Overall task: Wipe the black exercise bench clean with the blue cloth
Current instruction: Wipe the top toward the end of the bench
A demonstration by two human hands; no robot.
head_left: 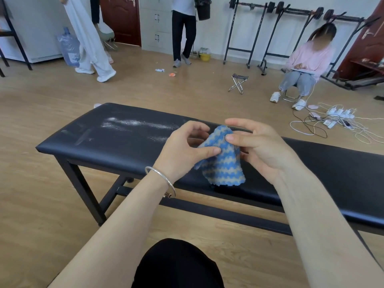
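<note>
The black exercise bench (116, 142) runs from left to right across the view, on black metal legs. White powdery dust (133, 122) streaks its top left of my hands. A blue and beige zigzag cloth (224, 165) hangs above the bench's middle, held between both hands. My left hand (182, 150), with a silver bangle on the wrist, pinches the cloth's left edge with thumb and fingers. My right hand (257, 146) pinches its upper right part, with the thumb on the front.
Wooden floor surrounds the bench. A small folding stool (238, 82) stands beyond it. A seated person (305, 65) is at the back right, near a tangle of cables and power strips (336, 119). Two people stand at the back. Weight racks (270, 34) line the wall.
</note>
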